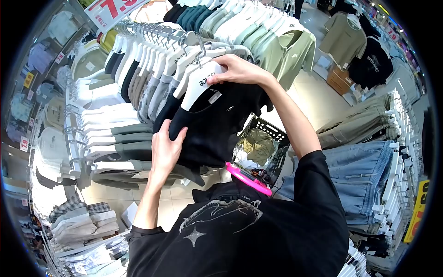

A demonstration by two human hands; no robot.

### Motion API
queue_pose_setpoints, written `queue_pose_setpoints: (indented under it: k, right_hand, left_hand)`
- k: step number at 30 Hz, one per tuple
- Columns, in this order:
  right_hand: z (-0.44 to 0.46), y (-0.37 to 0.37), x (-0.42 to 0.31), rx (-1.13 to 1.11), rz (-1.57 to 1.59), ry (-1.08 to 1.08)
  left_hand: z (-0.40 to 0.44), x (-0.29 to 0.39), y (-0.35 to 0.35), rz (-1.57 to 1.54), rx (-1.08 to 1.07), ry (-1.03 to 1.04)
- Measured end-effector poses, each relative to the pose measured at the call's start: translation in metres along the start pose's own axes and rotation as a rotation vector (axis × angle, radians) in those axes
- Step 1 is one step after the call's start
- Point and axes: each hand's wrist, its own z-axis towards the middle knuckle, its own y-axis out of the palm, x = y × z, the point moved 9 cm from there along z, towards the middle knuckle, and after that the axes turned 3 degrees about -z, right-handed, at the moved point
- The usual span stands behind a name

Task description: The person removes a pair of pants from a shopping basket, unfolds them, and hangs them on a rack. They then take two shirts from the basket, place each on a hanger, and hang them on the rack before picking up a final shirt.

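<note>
A black T-shirt [207,124] hangs on a white hanger [201,84] printed with dark lettering. My right hand [240,71] is closed on the hanger near its neck, just below the metal hook [199,46]. A small white tag [214,97] shows at the shirt's neckline. Lower and to the left, my left hand [167,147] grips the shirt at its shoulder or sleeve, thumb on the near side; its other fingers are partly hidden by the cloth. The hook is up by the rail; whether it rests on it I cannot tell.
Shirts on white hangers [161,60] crowd the rail ahead and left. A black basket [277,134] with clothes inside stands below, beside a pink ring-shaped item [249,180] at my chest. Denim trousers [350,175] hang at right. A price sign [110,11] is at upper left.
</note>
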Motion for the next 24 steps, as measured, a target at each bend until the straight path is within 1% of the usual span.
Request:
queue_pose_setpoints:
  k: [4,6,11,12,13,16,17,20,23,24]
  right_hand:
    - [0.007,0.002,-0.004,-0.014,-0.033,-0.096]
    - [0.01,0.001,-0.007,0.002,-0.085,-0.147]
    - [0.019,0.009,-0.003,-0.061,-0.062,-0.077]
    - [0.024,0.011,0.0,-0.083,-0.054,-0.061]
    - [0.03,0.012,0.004,-0.043,-0.17,-0.076]
    - [0.04,0.01,0.004,0.0,-0.054,-0.156]
    - [0.044,0.008,0.008,-0.054,-0.013,-0.072]
    - [0.052,0.004,0.007,-0.09,-0.137,-0.044]
    - [0.052,0.007,0.012,-0.067,0.021,-0.06]
    - [0.054,0.008,0.024,0.007,0.087,-0.135]
  left_hand:
    - [-0.01,0.014,0.001,0.201,-0.012,0.012]
    - [-0.017,0.026,0.002,0.262,0.021,0.074]
    - [-0.02,0.031,0.006,0.355,0.041,0.038]
    - [-0.017,0.028,0.005,0.361,0.053,0.058]
    - [-0.014,0.025,0.002,0.366,0.052,0.045]
    - [-0.009,0.019,-0.004,0.357,0.063,0.035]
    - [-0.007,0.017,-0.006,0.351,0.055,0.016]
    - [-0.002,0.013,-0.006,0.314,0.042,-0.024]
    - [0.004,-0.003,0.003,0.257,0.032,-0.087]
    - [0.007,-0.004,0.003,0.256,0.058,-0.084]
